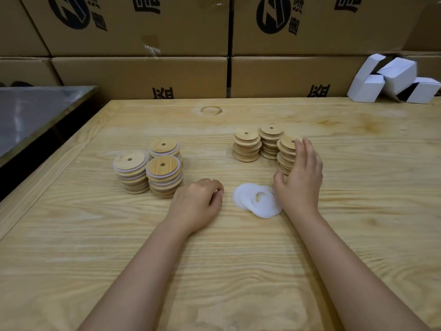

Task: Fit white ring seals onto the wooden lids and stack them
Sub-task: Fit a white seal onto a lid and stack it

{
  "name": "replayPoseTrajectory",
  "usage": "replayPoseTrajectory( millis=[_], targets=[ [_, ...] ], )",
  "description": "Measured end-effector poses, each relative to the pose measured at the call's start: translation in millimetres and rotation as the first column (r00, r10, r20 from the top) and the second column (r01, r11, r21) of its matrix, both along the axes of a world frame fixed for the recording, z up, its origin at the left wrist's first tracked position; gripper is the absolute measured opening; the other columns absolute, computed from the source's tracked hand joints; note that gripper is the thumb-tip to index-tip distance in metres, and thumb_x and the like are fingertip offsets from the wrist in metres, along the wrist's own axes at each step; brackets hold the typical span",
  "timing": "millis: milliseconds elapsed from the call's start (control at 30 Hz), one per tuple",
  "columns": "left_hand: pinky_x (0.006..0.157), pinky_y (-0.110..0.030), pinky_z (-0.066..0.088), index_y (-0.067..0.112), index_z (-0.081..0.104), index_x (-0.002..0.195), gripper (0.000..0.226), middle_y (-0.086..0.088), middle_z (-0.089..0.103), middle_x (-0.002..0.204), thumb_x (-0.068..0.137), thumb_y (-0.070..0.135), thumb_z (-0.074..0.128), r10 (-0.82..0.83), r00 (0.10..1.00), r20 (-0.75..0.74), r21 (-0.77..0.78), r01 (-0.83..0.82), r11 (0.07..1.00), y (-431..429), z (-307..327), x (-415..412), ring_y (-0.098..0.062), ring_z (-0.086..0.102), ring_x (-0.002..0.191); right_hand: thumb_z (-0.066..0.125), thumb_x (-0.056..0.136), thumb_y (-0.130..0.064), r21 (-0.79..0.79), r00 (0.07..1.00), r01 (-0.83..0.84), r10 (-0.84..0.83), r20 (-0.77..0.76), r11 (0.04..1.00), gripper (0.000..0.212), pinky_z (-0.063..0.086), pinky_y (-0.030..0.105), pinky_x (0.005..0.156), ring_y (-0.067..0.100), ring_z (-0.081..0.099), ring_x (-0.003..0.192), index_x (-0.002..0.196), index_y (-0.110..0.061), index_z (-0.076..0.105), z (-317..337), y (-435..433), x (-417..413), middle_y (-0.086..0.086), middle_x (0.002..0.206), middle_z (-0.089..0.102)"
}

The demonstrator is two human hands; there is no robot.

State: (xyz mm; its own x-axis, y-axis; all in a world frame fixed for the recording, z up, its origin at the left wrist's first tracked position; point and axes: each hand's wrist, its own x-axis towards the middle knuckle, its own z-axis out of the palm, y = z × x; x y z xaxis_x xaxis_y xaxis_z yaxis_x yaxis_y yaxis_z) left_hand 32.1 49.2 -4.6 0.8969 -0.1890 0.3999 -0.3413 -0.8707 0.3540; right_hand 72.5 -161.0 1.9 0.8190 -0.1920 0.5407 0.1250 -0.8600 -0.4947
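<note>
You have one view, from the camera on your head. It looks forward and steeply down over the wooden table (238, 259), near enough that your left hand (198, 204) and right hand (300, 180) sit mid-frame, and it faces the cardboard boxes (143, 75) stacked along the far edge.

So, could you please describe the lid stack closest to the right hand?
On the wooden table, find the right-hand cluster of three seal-free lid stacks. It is the nearest stack, just beyond the white ring seals. Unlike its two neighbours, the right hand partly covers it.
</note>
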Motion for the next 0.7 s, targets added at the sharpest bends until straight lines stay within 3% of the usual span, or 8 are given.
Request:
replayPoseTrajectory(
  millis=[100, 167, 267, 400, 533, 700],
  targets=[
    [0.066, -0.035, 0.047, 0.022, 0.063, 0.097, 0.015, 0.005, 0.062, 0.085, 0.089, 0.025, 0.051, 0.003, 1.000, -0.008, -0.007, -0.003, 1.000, 0.7, -1.3, 1.3, -0.020, 0.060, 0.083, 0.055, 0.084, -0.018, -0.178, 0.994, 0.000, -0.020, -0.108, 0.984, 0.073, 0.012, 0.042, 0.112, 0.027, 0.009, 0.143, 0.148, -0.016, 0.019, -0.3, -1.6, 12.2, -0.001, 0.157, 0.015],
    [0.065, -0.035, 0.046, 0.022, 0.063, 0.096, 0.014, 0.006, 0.062, 0.084, 0.089, 0.025, 0.051, 0.004, 1.000, -0.011, -0.014, -0.004, 1.000, 1.4, -1.8, 1.5, -0.020, 0.060, 0.083, 0.055, 0.085, -0.016, -0.231, 0.992, 0.004, -0.032, -0.119, 0.973, 0.067, 0.009, 0.042, 0.112, 0.028, 0.009, 0.143, 0.145, -0.017, 0.027, -3.3, -2.4, 15.3, 0.001, 0.155, 0.021],
    [0.065, -0.035, 0.046, 0.022, 0.063, 0.096, 0.015, 0.007, 0.061, 0.083, 0.089, 0.025, 0.051, 0.007, 1.000, -0.017, -0.016, -0.007, 1.000, 1.3, -1.6, 1.3, -0.020, 0.059, 0.082, 0.058, 0.079, -0.001, -0.169, 0.999, 0.033, -0.026, 0.048, 0.985, 0.044, 0.024, 0.044, 0.106, 0.033, 0.036, 0.132, 0.123, -0.008, 0.058, -6.8, -3.2, 13.9, 0.010, 0.137, 0.049],
    [0.065, -0.035, 0.046, 0.022, 0.063, 0.097, 0.015, 0.006, 0.061, 0.083, 0.089, 0.026, 0.051, 0.008, 1.000, -0.024, -0.012, -0.008, 1.000, 1.4, -1.5, 0.7, -0.020, 0.059, 0.083, 0.061, 0.072, 0.006, -0.066, 0.981, 0.050, -0.036, 0.190, 0.997, 0.029, 0.038, 0.045, 0.092, 0.039, 0.053, 0.111, 0.100, -0.001, 0.067, -4.3, -3.7, 11.7, 0.016, 0.114, 0.062],
    [0.065, -0.034, 0.045, 0.023, 0.063, 0.097, 0.015, 0.006, 0.060, 0.082, 0.089, 0.026, 0.050, 0.005, 1.000, -0.028, -0.013, -0.005, 1.000, 1.4, -1.4, 0.5, -0.020, 0.059, 0.083, 0.063, 0.070, 0.006, -0.060, 0.982, 0.048, -0.036, 0.184, 0.997, 0.038, 0.038, 0.046, 0.089, 0.041, 0.049, 0.108, 0.107, 0.000, 0.061, -1.8, -5.8, 11.7, 0.020, 0.110, 0.057],
    [0.063, -0.033, 0.045, 0.023, 0.063, 0.096, 0.014, 0.008, 0.056, 0.078, 0.089, 0.025, 0.051, 0.006, 0.999, -0.033, -0.020, -0.006, 1.000, 1.0, -0.7, -0.1, -0.020, 0.059, 0.081, 0.060, 0.077, 0.003, -0.081, 0.993, 0.034, -0.025, 0.112, 0.996, 0.052, 0.031, 0.045, 0.104, 0.037, 0.039, 0.127, 0.127, -0.005, 0.054, -2.6, -16.4, 15.3, 0.017, 0.134, 0.049]
  ],
)
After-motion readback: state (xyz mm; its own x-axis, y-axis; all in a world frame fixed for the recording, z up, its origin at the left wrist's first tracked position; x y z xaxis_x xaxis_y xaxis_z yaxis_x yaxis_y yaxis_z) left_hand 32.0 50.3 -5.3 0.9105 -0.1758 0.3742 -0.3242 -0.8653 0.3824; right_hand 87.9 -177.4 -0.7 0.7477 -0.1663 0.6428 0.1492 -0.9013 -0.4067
